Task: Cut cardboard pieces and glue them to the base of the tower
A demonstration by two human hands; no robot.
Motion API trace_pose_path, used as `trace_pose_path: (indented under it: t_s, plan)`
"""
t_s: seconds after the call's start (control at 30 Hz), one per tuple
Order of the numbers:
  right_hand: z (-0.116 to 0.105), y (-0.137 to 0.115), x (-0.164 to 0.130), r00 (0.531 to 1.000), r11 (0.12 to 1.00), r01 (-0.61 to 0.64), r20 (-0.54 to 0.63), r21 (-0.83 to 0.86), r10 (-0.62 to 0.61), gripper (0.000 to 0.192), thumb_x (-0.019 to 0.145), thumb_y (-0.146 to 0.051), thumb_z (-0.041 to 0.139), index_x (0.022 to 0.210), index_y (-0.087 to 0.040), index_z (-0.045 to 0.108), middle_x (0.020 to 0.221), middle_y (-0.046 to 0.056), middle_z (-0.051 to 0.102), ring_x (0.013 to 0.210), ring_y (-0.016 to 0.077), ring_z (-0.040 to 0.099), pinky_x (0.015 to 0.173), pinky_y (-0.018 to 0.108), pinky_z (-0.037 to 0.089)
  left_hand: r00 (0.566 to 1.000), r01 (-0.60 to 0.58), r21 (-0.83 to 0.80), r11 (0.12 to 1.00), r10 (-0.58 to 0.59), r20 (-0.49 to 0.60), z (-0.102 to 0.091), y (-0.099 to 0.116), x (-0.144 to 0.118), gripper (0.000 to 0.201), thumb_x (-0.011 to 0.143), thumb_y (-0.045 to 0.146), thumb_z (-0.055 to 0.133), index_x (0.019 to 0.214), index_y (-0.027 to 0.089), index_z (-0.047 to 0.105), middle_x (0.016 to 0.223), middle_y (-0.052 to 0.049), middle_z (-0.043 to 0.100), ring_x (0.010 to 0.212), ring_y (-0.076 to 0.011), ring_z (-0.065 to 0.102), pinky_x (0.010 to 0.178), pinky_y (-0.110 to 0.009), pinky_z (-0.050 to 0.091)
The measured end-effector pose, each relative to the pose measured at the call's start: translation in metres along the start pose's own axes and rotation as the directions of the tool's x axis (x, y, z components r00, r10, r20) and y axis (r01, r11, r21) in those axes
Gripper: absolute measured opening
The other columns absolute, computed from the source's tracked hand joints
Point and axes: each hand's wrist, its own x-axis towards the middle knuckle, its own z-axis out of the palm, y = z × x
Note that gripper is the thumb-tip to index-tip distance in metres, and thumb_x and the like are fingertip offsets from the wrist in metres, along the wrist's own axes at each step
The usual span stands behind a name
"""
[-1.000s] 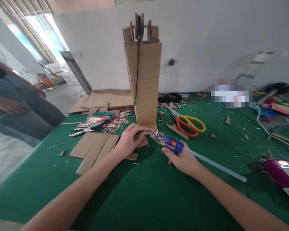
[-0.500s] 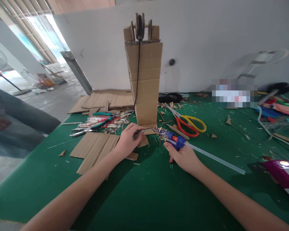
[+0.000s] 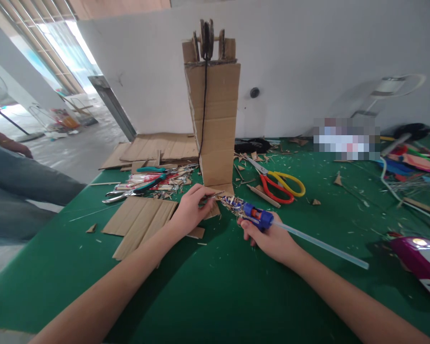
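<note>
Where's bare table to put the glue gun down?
Free: green table between the forearms, near edge; also right of the right hand up to the purple object. Crowded: around the cardboard tower, pliers, scissors, cardboard sheet by the left hand.

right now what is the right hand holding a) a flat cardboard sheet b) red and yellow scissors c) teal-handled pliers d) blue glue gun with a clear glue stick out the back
d: the right hand grips the blue glue gun, a clear glue stick trailing out behind it, its nozzle pointing toward the base of the cardboard tower; the scissors and the pliers lie untouched on the green table.
</note>
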Motion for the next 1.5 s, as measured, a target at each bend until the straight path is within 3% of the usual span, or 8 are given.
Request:
trace_pose_path:
  t_s: [0.23,0.53,0.9,1.07,1.27,1.5]
  plan:
    - [0.0,0.005,-0.001,0.999,0.996,0.03,-0.008,-0.078,-0.031,0.032,0.079,-0.05,0.057,0.08,-0.018,0.058,0.059,0.0,0.057,0.048,0.0124,0.054,0.047,0.025,0.047,1.0,-0.015,0.017,1.0,0.015,0.003,0.0,0.001,0.001,0.018,0.083,0.013,0.051,0.098,0.019,0.061,0.09,-0.004,0.058,0.079,-0.0118,0.058,0.066,-0.022,0.052]
    - [0.0,-0.009,-0.001,0.993,0.977,0.07,-0.079,-0.202,-0.087,0.027,0.079,-0.047,0.055,0.076,-0.02,0.057,0.061,0.0,0.058,0.051,0.0146,0.055,0.05,0.027,0.046,1.0,-0.002,0.002,1.0,0.002,0.006,-0.001,0.003,0.001,0.018,0.085,0.015,0.05,0.098,0.018,0.062,0.09,-0.004,0.058,0.081,-0.0122,0.059,0.069,-0.023,0.052]
    - [0.0,-0.018,0.0,0.993,0.98,-0.018,-0.122,-0.201,-0.007,0.029,0.077,-0.049,0.053,0.077,-0.021,0.059,0.044,-0.004,0.048,0.045,0.0158,0.05,0.048,0.028,0.042,0.999,0.048,-0.015,0.999,-0.048,0.004,-0.001,0.003,0.001,0.015,0.085,0.016,0.051,0.096,0.017,0.062,0.09,-0.005,0.058,0.081,-0.013,0.058,0.066,-0.023,0.051]
    - [-0.002,-0.016,0.002,0.994,0.97,-0.012,-0.112,-0.242,-0.016,0.032,0.078,-0.051,0.051,0.065,-0.022,0.054,0.043,-0.003,0.048,0.044,0.0154,0.051,0.05,0.028,0.042,0.998,0.068,-0.021,0.997,-0.068,0.004,-0.001,0.004,0.001,0.017,0.085,0.016,0.051,0.097,0.018,0.062,0.09,-0.005,0.058,0.082,-0.0134,0.058,0.066,-0.023,0.051]
    - [-0.003,-0.006,0.003,0.979,0.963,-0.194,-0.102,-0.189,0.177,0.041,0.078,-0.061,0.048,0.069,-0.022,0.053,0.046,-0.002,0.049,0.047,0.0164,0.056,0.05,0.029,0.046,0.997,0.061,0.005,0.998,-0.061,-0.04,-0.001,0.004,0.002,0.013,0.084,0.016,0.052,0.092,0.017,0.062,0.086,-0.004,0.058,0.079,-0.0122,0.057,0.063,-0.021,0.05]
    - [-0.004,-0.01,0.003,0.988,0.974,-0.145,-0.073,-0.174,0.135,0.04,0.077,-0.06,0.049,0.064,-0.022,0.051,0.046,-0.002,0.049,0.045,0.0143,0.054,0.047,0.027,0.044,0.998,0.039,0.02,0.999,-0.038,-0.046,-0.001,0.004,0.002,0.013,0.084,0.016,0.052,0.092,0.017,0.062,0.085,-0.003,0.057,0.077,-0.0121,0.057,0.063,-0.021,0.049]
